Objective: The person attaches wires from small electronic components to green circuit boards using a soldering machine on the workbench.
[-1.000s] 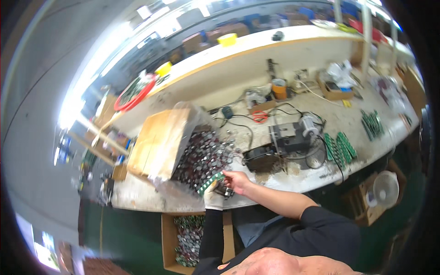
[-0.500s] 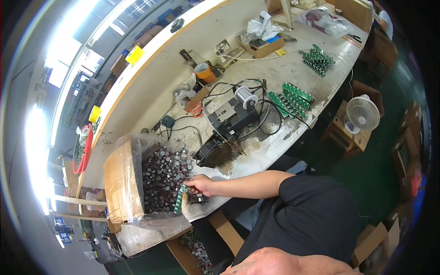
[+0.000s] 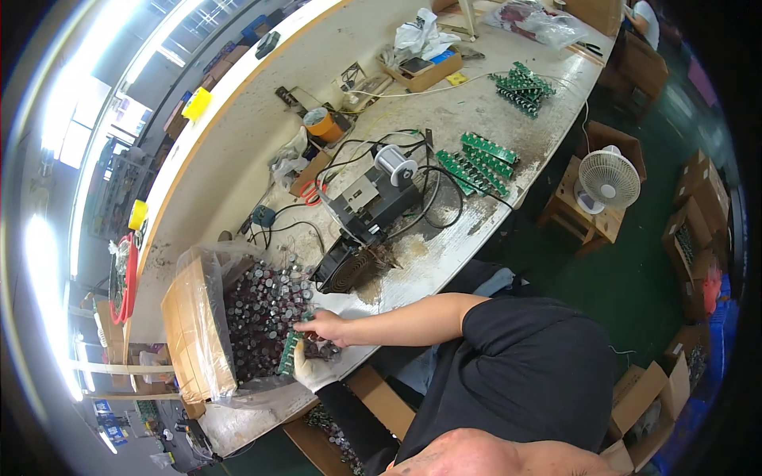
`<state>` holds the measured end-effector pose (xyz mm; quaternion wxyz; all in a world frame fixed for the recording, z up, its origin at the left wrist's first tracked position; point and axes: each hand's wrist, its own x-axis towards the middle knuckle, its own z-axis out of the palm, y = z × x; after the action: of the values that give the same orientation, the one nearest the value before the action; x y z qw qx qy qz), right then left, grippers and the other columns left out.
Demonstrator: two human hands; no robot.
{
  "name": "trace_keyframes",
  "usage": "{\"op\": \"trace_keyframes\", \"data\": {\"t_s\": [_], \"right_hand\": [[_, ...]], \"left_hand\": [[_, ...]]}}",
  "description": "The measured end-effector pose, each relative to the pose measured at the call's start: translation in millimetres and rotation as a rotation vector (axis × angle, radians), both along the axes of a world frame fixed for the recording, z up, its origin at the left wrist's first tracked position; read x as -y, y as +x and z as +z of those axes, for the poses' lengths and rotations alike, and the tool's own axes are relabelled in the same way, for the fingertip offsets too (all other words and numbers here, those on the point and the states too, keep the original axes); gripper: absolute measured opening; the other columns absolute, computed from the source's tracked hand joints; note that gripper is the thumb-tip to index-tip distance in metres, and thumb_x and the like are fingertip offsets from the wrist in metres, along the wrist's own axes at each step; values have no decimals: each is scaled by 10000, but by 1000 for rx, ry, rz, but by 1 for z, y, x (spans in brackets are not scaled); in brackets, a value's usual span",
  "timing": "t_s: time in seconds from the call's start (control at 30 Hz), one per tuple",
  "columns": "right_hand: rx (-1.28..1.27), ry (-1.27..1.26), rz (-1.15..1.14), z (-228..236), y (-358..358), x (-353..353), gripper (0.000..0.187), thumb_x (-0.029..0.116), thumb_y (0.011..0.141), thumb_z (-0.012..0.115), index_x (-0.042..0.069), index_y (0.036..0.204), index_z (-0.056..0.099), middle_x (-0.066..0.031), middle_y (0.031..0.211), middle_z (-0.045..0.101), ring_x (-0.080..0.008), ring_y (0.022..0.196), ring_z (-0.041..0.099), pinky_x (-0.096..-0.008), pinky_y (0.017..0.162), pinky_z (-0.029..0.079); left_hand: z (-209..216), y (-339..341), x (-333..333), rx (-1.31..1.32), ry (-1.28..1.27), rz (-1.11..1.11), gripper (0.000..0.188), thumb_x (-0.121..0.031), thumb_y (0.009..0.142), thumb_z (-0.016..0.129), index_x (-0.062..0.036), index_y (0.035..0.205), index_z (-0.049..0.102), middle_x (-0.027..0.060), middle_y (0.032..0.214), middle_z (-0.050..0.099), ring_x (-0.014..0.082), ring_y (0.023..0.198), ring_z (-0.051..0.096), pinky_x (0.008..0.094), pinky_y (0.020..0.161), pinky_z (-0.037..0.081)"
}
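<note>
My left hand [image 3: 313, 373], in a white glove, is closed on a narrow green circuit board strip [image 3: 288, 357] that slants over the near side of an open carton. My bare right hand [image 3: 327, 327] reaches in from the right, its fingers pinched at the strip's upper end. Whether a small part also sits in those fingertips is hidden. The carton [image 3: 193, 329], lined with clear plastic, lies just left of both hands. Many small round silver parts [image 3: 270, 297] with dark reddish wires fill it.
Beyond the hands stand a black fan-like unit [image 3: 349, 268] and a dark machine with a white wire spool [image 3: 395, 165], cables around them. Green board stacks [image 3: 480, 163] lie farther right. An open box [image 3: 325, 440] is below the table edge; a white fan [image 3: 609, 179] stands right.
The whole view has shifted, so the table and carton appear farther left. Both hands stay together at the strip beside the carton, with little visible change in their hold.
</note>
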<state>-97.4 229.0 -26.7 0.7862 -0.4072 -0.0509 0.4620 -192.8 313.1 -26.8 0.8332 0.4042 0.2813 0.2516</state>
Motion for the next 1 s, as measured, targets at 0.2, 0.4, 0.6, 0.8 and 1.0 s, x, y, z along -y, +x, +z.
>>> {"op": "trace_keyframes", "data": {"t_s": [0.2,0.4,0.6,0.8,1.0], "right_hand": [[-274,301,-11,-6,4,-3,142,201,845,694,100,872,597,5,784,612,-111,652,565,-249,564,445],[-52,141,-143,-10,6,-9,73,90,828,676,94,864,613,-13,766,615,-119,608,565,-263,533,456],[-288,131,-45,3,4,-2,195,141,827,702,92,990,605,-3,858,628,-95,703,552,-247,605,444],[-16,112,-161,-4,4,-7,264,35,780,721,45,993,567,-34,830,629,-117,659,577,-263,571,475],[-390,119,6,-17,6,-16,137,170,838,693,56,867,622,-32,737,629,-122,579,562,-245,508,432]], "left_hand": [[-4,-2,-5,-12,231,52,312,-100,862,572,70,1123,589,161,1102,624,249,1016,591,369,920,452],[2,-6,-7,81,58,-116,295,-102,870,600,54,1120,591,146,1126,620,234,977,601,344,879,475],[-15,-5,-21,130,31,-196,300,-121,900,567,8,1171,573,97,1130,612,220,1018,571,350,918,435],[-2,-12,-9,131,55,-146,343,-107,890,566,67,1185,551,164,1144,594,266,1019,581,372,907,463],[-6,-8,-18,142,-200,-249,319,-124,925,533,40,1198,545,146,1149,599,246,1017,579,351,925,453]]}}
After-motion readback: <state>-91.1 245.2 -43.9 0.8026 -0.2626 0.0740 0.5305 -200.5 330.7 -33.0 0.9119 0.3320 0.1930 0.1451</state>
